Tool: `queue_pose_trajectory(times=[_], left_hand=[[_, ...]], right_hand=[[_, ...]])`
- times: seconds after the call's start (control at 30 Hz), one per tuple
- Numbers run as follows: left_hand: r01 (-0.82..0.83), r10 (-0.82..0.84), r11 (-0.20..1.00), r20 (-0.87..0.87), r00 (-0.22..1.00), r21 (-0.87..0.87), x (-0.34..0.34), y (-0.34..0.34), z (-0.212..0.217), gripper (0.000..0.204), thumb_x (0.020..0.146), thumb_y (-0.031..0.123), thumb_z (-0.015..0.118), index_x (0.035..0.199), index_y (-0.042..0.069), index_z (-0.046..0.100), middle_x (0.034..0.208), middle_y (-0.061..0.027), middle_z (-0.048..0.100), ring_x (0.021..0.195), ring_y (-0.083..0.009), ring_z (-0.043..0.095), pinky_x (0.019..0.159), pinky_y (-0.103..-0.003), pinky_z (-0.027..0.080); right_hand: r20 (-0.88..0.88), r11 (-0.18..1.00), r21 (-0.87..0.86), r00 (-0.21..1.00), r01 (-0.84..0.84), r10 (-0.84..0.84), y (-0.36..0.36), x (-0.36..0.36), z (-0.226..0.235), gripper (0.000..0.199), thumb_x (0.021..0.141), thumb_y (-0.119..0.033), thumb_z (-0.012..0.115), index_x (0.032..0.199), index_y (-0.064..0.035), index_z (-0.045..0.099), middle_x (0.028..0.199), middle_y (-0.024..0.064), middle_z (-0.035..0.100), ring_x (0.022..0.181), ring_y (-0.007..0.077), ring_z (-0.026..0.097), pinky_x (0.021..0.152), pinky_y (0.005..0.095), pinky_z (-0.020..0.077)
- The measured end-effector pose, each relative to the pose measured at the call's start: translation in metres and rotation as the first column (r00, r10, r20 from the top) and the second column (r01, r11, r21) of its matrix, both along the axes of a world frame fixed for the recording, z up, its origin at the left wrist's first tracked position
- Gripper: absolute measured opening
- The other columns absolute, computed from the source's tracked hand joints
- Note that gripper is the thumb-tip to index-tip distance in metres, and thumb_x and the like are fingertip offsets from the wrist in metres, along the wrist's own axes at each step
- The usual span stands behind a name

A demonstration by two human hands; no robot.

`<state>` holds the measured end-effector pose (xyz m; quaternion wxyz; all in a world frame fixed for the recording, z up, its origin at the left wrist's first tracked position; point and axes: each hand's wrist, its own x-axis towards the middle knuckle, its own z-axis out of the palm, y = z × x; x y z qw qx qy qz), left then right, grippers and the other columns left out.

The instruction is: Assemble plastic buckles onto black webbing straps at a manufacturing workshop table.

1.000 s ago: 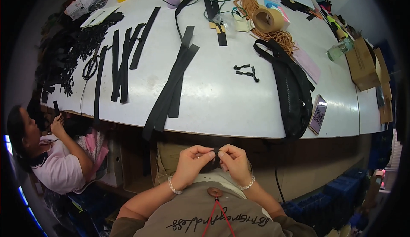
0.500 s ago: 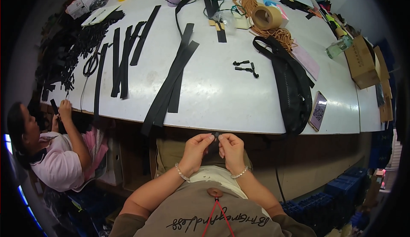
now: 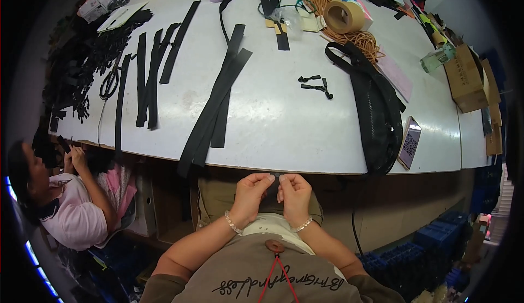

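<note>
Just off the table's front edge, my left hand (image 3: 253,195) and my right hand (image 3: 295,195) are close together, thumbs and fingertips pinched. Both grip a small black piece (image 3: 277,177), mostly hidden by the fingers, so its exact kind cannot be made out. Several small black pieces like cord pulls (image 3: 315,86) lie on the white table ahead. Long black webbing straps (image 3: 221,106) cross each other left of them, their near ends hanging over the edge. To the right rests a black bag (image 3: 376,115) with a zipper and a strap loop.
A phone (image 3: 409,144) lies right of the bag. Farther back are a roll of brown tape (image 3: 339,17), orange cord (image 3: 367,46), a bottle (image 3: 436,59) and a cardboard box (image 3: 465,79). More straps, scissors (image 3: 109,83) and a black heap (image 3: 71,79) lie left, near a seated co-worker (image 3: 76,210).
My hands stay nearly in place, fingers still pinched on the small piece. The view has shifted slightly. The co-worker's hands have moved a little lower and to the left.
</note>
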<state>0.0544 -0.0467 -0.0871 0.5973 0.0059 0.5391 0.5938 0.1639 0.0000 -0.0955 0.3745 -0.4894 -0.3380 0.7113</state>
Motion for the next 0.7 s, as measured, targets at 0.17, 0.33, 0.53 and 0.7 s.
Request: queue_pose_trajectory(times=[0.17,0.33,0.53,0.7], left_hand=[[-0.033,0.032,0.999,-0.015,0.999,-0.015,0.002,0.003,-0.001,0.011,0.084,0.01,0.068,0.089,0.001,0.064,0.073,0.0015,0.061,0.06,-0.003,0.048,0.053,-0.018,0.038],[-0.114,0.114,0.993,-0.008,0.993,-0.011,0.008,0.006,-0.003,0.007,0.086,0.006,0.065,0.089,0.001,0.063,0.081,-0.0013,0.063,0.07,-0.0055,0.053,0.064,-0.02,0.044],[-0.118,0.11,0.991,0.115,0.987,0.062,0.007,0.005,-0.004,0.006,0.088,0.007,0.062,0.09,0.001,0.061,0.086,-0.003,0.063,0.076,-0.0069,0.055,0.067,-0.021,0.046],[0.059,-0.062,0.996,0.039,0.997,0.072,-0.006,-0.003,0.006,0.008,0.088,0.006,0.062,0.092,0.0,0.062,0.086,-0.0032,0.063,0.076,-0.0067,0.056,0.069,-0.021,0.046]], right_hand=[[0.004,0.998,-0.002,0.998,0.062,-0.062,-0.002,-0.006,0.001,0.013,0.089,-0.006,0.059,0.078,0.0003,0.056,0.063,0.0018,0.054,0.045,0.0053,0.047,0.039,0.0209,0.0396],[0.041,0.992,-0.008,0.991,0.126,-0.126,-0.004,-0.013,0.006,0.013,0.09,-0.006,0.058,0.079,0.0007,0.056,0.063,0.0026,0.055,0.045,0.006,0.048,0.04,0.021,0.0408],[-0.002,0.988,0.004,0.988,0.157,-0.157,-0.004,-0.014,0.009,0.013,0.09,-0.006,0.057,0.079,0.0011,0.056,0.063,0.003,0.056,0.046,0.0065,0.049,0.042,0.0215,0.0424],[-0.129,0.991,-0.088,0.988,-0.097,0.085,0.004,0.007,0.017,0.01,0.091,-0.005,0.056,0.087,0.0034,0.058,0.069,0.0055,0.058,0.055,0.0112,0.057,0.051,0.0238,0.0492]])
